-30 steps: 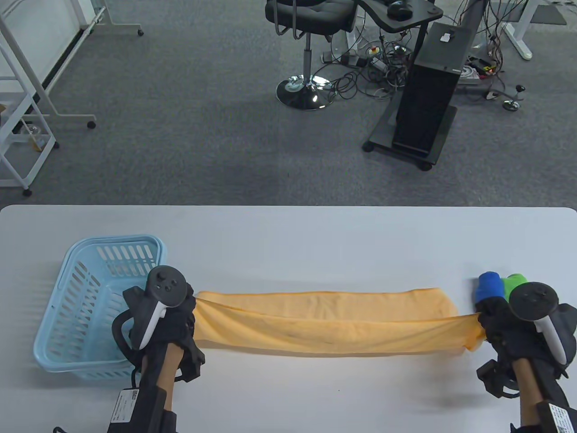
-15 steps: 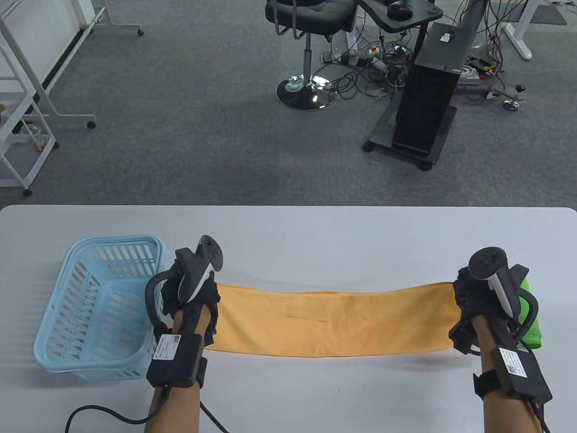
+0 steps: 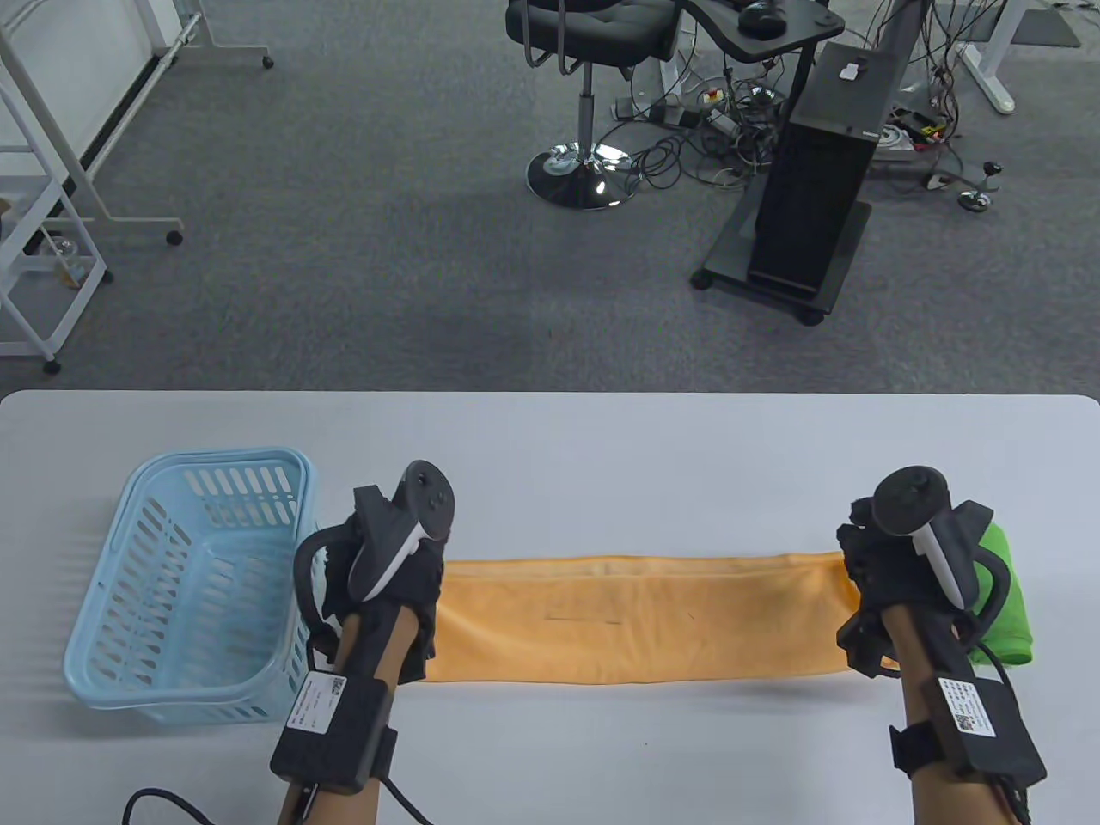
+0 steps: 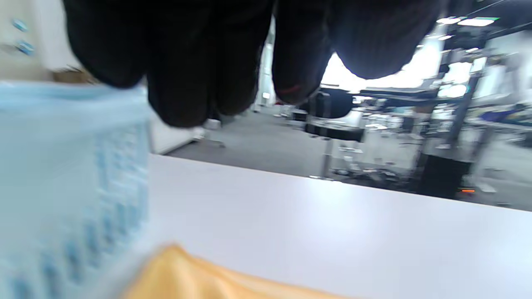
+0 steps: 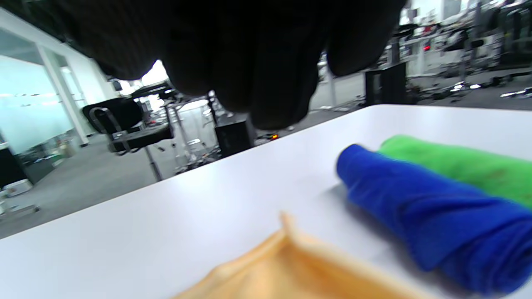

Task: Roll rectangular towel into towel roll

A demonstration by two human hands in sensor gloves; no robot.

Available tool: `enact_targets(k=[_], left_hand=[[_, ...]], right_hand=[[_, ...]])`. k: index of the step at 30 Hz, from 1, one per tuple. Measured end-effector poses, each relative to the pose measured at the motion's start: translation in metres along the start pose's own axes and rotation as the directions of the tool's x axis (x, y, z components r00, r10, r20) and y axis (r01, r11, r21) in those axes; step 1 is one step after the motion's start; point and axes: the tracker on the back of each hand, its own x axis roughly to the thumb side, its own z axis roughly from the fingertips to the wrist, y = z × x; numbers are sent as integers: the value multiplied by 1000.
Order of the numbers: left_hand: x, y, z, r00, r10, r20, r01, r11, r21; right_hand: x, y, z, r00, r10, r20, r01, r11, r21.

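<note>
The orange towel [image 3: 636, 619] lies flat on the table [image 3: 550, 447], stretched between both hands. The left hand [image 3: 387, 593] covers one end and the right hand [image 3: 889, 593] the other; whether their fingers [image 4: 187, 83] grip the cloth cannot be told.

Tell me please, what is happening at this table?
A person in sensor gloves is preparing an orange towel for rolling. It lies flat on the table as a long folded strip. The left hand is at one end, beside a blue basket; the right hand is at the other, near blue and green rolls. No rolling yet.
</note>
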Motion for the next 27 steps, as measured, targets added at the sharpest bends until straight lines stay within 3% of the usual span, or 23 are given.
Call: enact_targets(k=[4, 6, 12, 16, 18, 22, 27], left_hand=[[42, -35, 18, 973, 145, 178, -123, 984, -131], [62, -56, 26, 957, 162, 241, -129, 980, -150], [103, -113, 35, 938, 58, 341, -15, 992, -125], [118, -148, 33, 934, -15, 357, 82, 981, -174], [123, -159, 35, 913, -78, 401, 146, 979, -143], [132, -176, 42, 890, -145, 433, 244, 952, -183], [137, -176, 40, 898, -135, 420, 203, 972, -121]], right_hand=[[29, 23, 9, 994, 13, 107, -19, 998, 61], [45, 39, 13, 988, 28, 155, -42, 995, 89], [88, 86, 21, 955, 70, 289, -130, 973, 192], [113, 118, 23, 937, 97, 337, -194, 944, 266], [122, 131, 19, 930, 134, 341, -238, 929, 282], [137, 154, 9, 932, 149, 329, -242, 933, 265], [148, 186, 4, 925, 181, 333, -303, 880, 365]])
